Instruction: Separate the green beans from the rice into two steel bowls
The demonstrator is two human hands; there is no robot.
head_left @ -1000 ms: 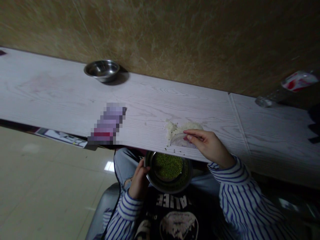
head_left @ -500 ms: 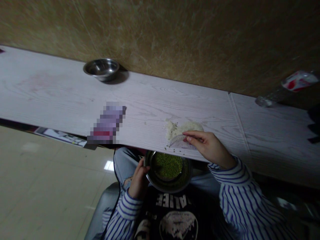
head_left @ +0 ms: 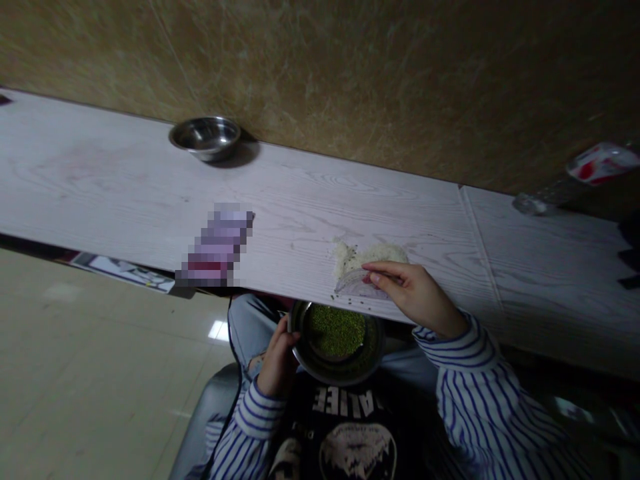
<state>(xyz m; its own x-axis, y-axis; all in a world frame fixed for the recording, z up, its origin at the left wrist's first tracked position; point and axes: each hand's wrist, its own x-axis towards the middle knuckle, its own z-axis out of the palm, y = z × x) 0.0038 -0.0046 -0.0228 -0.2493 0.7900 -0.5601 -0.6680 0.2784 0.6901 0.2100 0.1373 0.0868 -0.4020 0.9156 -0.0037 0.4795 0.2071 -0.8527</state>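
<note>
Clear plastic sat near the front of the table, beside the rice | my right hand was clamped on it; light pressure seemed best | my left hand gripped the bowl of beans below, which wanted holding level

Bowl on table at upper left, near wall; pixelated item left of centre. Rice on table right of centre, second bowl with beans inside at lower centre. Bottle upper right.
</note>
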